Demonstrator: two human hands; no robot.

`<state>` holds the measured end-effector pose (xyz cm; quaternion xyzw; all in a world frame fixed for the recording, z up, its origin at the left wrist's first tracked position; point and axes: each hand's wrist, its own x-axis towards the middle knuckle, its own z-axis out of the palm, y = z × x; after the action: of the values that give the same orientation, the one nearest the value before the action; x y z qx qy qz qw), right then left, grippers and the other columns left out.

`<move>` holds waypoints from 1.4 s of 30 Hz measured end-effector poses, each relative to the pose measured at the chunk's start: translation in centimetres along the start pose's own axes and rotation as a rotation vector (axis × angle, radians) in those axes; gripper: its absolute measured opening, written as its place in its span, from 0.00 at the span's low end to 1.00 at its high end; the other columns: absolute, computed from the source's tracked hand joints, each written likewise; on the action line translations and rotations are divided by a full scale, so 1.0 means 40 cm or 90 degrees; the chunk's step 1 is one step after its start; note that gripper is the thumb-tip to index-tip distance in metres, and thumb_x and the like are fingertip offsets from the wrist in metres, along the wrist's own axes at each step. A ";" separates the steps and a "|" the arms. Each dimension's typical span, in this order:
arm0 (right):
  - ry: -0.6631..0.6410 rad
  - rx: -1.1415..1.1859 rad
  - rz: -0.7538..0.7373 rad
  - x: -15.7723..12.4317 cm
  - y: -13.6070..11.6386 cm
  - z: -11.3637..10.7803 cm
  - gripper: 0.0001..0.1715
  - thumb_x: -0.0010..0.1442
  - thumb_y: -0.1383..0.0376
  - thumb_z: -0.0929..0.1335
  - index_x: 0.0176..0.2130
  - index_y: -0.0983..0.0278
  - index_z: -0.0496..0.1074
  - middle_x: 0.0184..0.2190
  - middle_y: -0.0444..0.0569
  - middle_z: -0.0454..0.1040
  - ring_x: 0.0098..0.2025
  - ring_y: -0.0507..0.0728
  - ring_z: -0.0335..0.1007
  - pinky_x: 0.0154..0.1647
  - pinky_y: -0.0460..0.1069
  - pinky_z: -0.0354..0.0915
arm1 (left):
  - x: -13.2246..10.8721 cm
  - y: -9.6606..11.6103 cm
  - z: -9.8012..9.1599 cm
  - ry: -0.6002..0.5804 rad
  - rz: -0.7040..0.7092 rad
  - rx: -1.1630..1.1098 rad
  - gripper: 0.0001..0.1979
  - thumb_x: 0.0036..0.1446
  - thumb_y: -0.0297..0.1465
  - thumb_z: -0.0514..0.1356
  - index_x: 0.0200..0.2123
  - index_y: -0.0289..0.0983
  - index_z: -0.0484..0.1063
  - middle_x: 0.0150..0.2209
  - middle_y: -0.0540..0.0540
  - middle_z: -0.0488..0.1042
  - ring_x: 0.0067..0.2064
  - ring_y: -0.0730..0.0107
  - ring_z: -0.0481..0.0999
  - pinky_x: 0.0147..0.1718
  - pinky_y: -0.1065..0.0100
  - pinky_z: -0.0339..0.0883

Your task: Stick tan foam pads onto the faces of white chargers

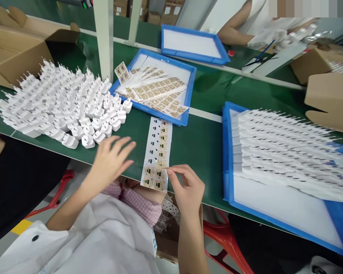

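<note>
Head cam: L hand (112, 159) open, fingers spread, nothing in it, near the pile of white plugs (60, 102). R hand (190, 186) has thumb + index pinched tog. on a small pale bit, too tiny to ID, over the sticker sheet (153, 148). Sheet's flat on the green counter (200, 152), near end at the front edge. Blue tray (191, 91) w/ more sheets just behind it.

The white plugs (65, 101) look like smooth plastic, the sticker sheet (157, 154) like shiny paper, the tabletop (202, 152) smooth and faintly glossy, the blue trays (228, 160) plastic, the box (21, 65) matt cardboard, and the checked garment (144, 205) woven cloth.
</note>
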<state>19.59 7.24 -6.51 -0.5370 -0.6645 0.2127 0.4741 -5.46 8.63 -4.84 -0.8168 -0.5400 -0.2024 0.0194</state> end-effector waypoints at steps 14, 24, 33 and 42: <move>0.021 0.250 0.267 -0.040 0.050 0.089 0.12 0.54 0.55 0.74 0.27 0.61 0.76 0.26 0.46 0.75 0.30 0.56 0.72 0.32 0.50 0.69 | -0.183 -0.194 -0.010 0.211 -0.201 0.045 0.26 0.63 0.30 0.62 0.63 0.35 0.63 0.57 0.31 0.63 0.60 0.48 0.69 0.57 0.49 0.69; 0.064 0.287 0.301 -0.044 0.077 0.096 0.14 0.52 0.54 0.76 0.27 0.61 0.76 0.26 0.46 0.77 0.30 0.56 0.74 0.35 0.51 0.69 | -0.198 -0.168 0.004 0.371 -0.318 -0.142 0.08 0.62 0.34 0.64 0.34 0.38 0.68 0.42 0.44 0.68 0.46 0.63 0.74 0.42 0.63 0.74; 0.120 0.385 0.338 -0.032 0.062 0.090 0.14 0.49 0.55 0.77 0.27 0.61 0.75 0.23 0.43 0.74 0.27 0.53 0.73 0.33 0.50 0.70 | -0.200 -0.123 0.006 0.242 -0.303 -0.022 0.16 0.64 0.34 0.59 0.54 0.36 0.69 0.56 0.34 0.68 0.58 0.51 0.71 0.55 0.51 0.69; 0.170 0.517 0.352 -0.002 0.002 0.081 0.16 0.45 0.57 0.81 0.24 0.62 0.75 0.21 0.40 0.71 0.24 0.51 0.71 0.31 0.49 0.72 | -0.168 -0.117 -0.023 0.038 -0.257 -0.239 0.15 0.65 0.37 0.60 0.53 0.39 0.71 0.50 0.40 0.76 0.50 0.55 0.77 0.50 0.56 0.72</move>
<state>16.85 7.90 -8.09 -0.4876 -0.2950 0.5006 0.6516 -12.16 4.49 -7.23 -0.6757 -0.6439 -0.3229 -0.1569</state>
